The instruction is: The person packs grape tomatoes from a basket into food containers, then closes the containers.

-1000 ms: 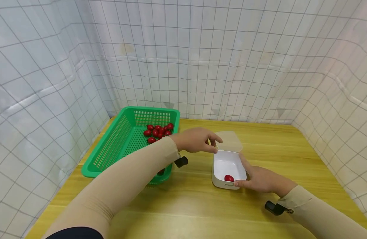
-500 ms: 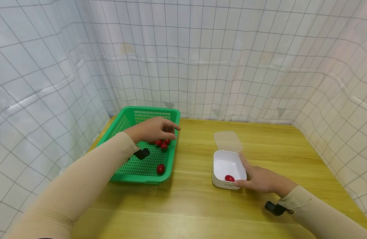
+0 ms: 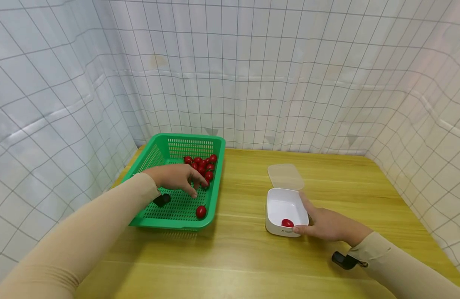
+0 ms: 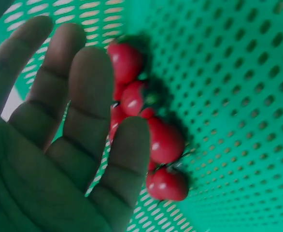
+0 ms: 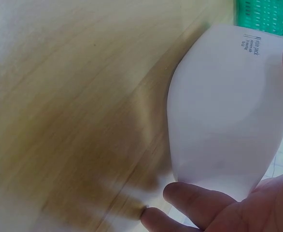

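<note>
My left hand [image 3: 177, 178] reaches into the green plastic basket [image 3: 211, 207], its fingers loosely bent beside a cluster of cherry tomatoes [image 3: 201, 164]. In the left wrist view the fingers [image 4: 91, 82] lie spread in front of red tomatoes [image 4: 166, 144], partly covering them; nothing is seen held. At the right, my right hand [image 3: 325, 224] holds a white lidless food box [image 3: 284, 205] by its right side, thumb at the near corner. One cherry tomato [image 3: 287, 223] lies inside that box. From the right wrist, fingertips [image 5: 194, 195] touch the box's outer wall [image 5: 223, 111].
A translucent lid [image 3: 286, 176] lies flat behind the white box. One tomato [image 3: 201, 211] sits apart in the basket's near right corner. Wooden table [image 3: 237, 257] stretches between basket and box, and a gridded white curtain [image 3: 252, 83] encloses the back and sides.
My left hand has moved left from above the white box, over the basket's rim, then down into the basket. The right hand and the box have stayed where they were.
</note>
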{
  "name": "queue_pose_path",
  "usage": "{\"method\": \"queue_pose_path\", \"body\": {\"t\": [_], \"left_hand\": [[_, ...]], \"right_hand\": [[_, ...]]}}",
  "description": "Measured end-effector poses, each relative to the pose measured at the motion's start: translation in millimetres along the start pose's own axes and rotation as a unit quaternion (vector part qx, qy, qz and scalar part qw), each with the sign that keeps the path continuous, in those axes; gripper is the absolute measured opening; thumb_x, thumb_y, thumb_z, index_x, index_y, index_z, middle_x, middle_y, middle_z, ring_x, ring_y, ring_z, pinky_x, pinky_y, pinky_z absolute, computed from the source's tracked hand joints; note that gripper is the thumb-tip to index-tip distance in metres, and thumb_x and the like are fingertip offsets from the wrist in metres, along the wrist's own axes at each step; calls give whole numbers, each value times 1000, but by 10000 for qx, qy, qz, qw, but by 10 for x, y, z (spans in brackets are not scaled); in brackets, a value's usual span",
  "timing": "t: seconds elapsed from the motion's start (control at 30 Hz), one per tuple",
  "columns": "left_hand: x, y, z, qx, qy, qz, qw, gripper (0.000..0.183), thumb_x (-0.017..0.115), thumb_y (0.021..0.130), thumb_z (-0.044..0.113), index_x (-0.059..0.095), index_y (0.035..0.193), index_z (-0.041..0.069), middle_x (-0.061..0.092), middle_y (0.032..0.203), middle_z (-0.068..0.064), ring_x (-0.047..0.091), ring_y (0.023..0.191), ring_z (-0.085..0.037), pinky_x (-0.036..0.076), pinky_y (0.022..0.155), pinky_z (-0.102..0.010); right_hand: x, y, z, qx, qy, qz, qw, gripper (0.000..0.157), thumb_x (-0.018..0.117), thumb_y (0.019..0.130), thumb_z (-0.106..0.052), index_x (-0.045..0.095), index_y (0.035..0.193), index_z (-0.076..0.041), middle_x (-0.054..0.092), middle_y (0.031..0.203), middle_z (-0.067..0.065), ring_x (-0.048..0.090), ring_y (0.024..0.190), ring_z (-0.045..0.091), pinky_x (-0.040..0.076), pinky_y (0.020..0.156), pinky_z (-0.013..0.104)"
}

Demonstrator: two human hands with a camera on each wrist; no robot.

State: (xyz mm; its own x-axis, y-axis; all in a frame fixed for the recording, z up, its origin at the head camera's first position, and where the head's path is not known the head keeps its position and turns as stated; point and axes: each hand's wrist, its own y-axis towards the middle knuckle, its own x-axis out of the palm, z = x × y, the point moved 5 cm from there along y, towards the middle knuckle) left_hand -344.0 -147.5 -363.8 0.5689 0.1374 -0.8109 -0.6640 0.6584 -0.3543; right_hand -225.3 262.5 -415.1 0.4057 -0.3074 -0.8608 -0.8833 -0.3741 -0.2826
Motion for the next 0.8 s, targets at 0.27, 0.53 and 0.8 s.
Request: {"method": "queue_pose_path", "body": {"t": [0.27, 0.53, 0.8], "left_hand": [[198, 111, -44, -165, -98, -443, 9988, 45, 84, 90, 28, 73, 133, 25, 73, 103, 9, 63, 114, -14, 52, 105, -44], [292, 142, -59, -334, -2, -770, 9965, 46, 87, 87, 29, 74, 131, 31, 70, 107, 5, 62, 104, -13, 53, 97, -39], [357, 170, -76, -537, 95, -991, 9936, 45, 88, 85, 29, 75, 128, 32, 71, 106, 7, 62, 104, -14, 54, 96, -40]], "right_hand": [[-1, 16, 23, 126, 14, -19, 9999, 125, 67, 93, -69, -9, 168, -3, 51, 152, 33, 59, 133, 42, 44, 112, 65], [6, 7, 14, 55, 42, -36, 10000, 125, 68, 93, -66, -9, 167, -2, 51, 152, 34, 59, 133, 43, 44, 112, 65], [3, 3, 20, 59, 28, 5, 10000, 124, 68, 93, -67, -8, 167, -2, 52, 151, 34, 59, 133, 44, 45, 112, 65]]}}
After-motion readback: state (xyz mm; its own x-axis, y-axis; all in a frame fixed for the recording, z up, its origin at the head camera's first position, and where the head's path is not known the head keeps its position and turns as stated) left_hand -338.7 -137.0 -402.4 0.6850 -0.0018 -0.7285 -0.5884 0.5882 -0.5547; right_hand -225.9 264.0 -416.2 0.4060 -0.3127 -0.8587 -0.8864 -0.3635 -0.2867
